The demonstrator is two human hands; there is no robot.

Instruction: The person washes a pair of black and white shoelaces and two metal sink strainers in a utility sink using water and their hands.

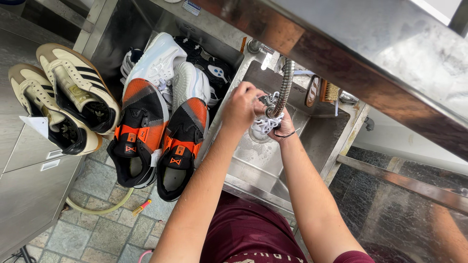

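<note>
While bent over the steel sink, held a bunch of white laces in the right hand, grip closed around them from below, just under the flexible metal hose. Kept the left hand at the hose's nozzle, fingers curled over it, grip shut, touching the laces. Stood beside a counter carrying two tan-and-black sneakers. Saw orange-and-black shoes and white ones piled in the neighbouring basin, a brush behind the sink.
</note>
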